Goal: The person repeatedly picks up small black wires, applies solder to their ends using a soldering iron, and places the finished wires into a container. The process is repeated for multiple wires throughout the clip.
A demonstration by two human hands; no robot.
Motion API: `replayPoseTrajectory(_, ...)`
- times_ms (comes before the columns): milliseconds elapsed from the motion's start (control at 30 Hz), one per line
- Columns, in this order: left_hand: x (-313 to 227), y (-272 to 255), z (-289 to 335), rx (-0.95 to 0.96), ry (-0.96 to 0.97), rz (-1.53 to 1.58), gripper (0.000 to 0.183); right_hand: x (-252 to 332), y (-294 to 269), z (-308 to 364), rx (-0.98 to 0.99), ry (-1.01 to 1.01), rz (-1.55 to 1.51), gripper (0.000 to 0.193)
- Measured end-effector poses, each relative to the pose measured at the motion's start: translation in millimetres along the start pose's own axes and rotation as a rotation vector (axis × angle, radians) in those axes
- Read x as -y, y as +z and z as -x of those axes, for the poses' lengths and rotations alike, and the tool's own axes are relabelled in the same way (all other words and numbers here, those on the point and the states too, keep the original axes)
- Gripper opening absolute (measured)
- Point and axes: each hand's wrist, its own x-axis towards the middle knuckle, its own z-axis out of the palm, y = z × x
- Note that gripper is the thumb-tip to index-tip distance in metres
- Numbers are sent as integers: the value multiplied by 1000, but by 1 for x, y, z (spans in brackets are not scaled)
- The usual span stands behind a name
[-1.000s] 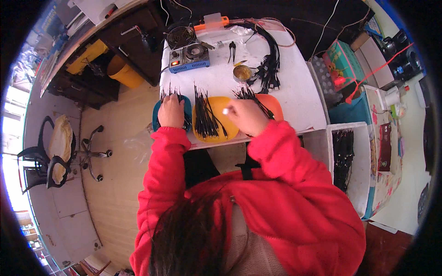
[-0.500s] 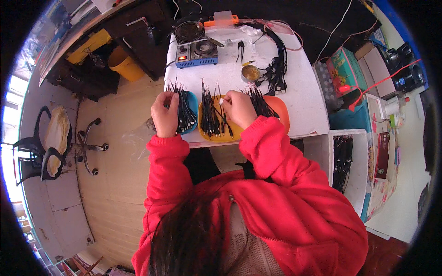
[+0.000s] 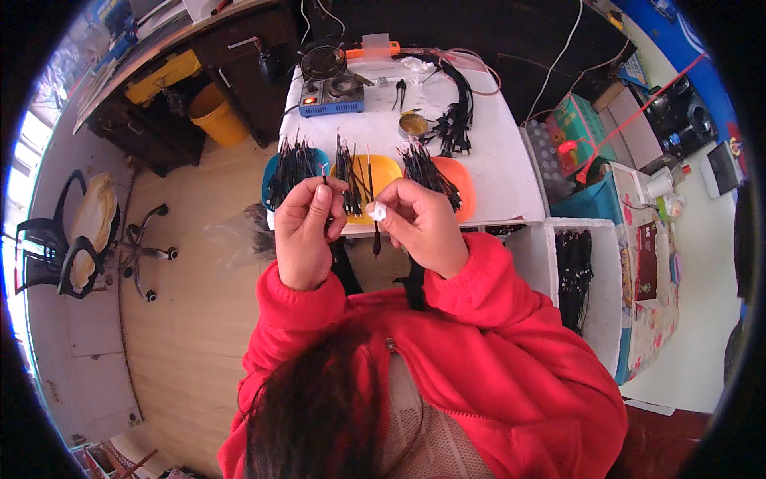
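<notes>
From the chest, a white table point(image 3: 499, 191) spreads at twelve o'clock, a yellow tray point(image 3: 387, 169) near its edge. The left hand point(image 3: 307, 230), at eleven, pinches a wire-tipped lead point(image 3: 324, 175); the right hand point(image 3: 421, 227), at one, narrowly grips a black cable point(image 3: 377, 242).

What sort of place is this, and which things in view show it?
Probably a small workshop for cable work: black cables lie in three coloured trays on the white table, and a small blue device with a lit switch stands behind them.
</notes>
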Motion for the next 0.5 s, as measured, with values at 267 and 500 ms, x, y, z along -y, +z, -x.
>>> replayPoseTrajectory(267,-1,28,38,-37,29,-17,14,23,4,47,17,-133,57,15)
replayPoseTrajectory(500,-3,30,52,95,-52,114,12,22,4,58,-29,-217,85,16)
